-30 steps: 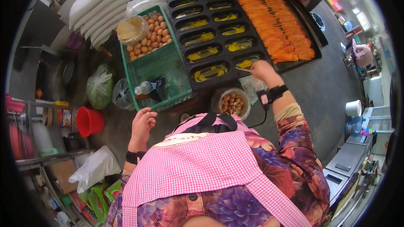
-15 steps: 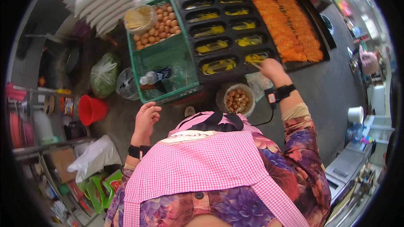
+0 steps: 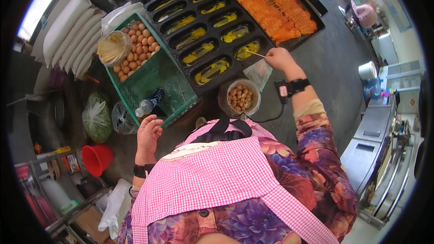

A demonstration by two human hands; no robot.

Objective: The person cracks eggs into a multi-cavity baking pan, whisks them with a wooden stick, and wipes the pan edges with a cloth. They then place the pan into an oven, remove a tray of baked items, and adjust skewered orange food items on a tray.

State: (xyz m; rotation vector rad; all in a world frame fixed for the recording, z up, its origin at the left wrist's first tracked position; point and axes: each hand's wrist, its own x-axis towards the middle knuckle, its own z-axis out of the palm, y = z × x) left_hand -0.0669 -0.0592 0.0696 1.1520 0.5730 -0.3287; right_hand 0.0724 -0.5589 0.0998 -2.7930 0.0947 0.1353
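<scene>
My right hand pinches a thin wooden stick, its tip in the egg of the nearest right-hand mould. That mould is one of several oval hollows in a black baking pan, all holding streaky yellow and clear egg. Over the near corner of a green crate hovers my left hand, loosely curled, fingers apart and nothing in them. The crate bears brown eggs, a bowl of wooden sticks and a dark-labelled bottle lying on its side.
Against the pan's right side lies a tray of orange-red coated slices. Below the pan stands a lined bucket of eggshells, beside a clear plastic bag. Stacked white sacks, a bagged green bundle and a red bucket are at left.
The view has turned, so the pan and crate appear further left and tilted. My right hand stays at the same mould with the stick. My left hand remains free near the crate.
</scene>
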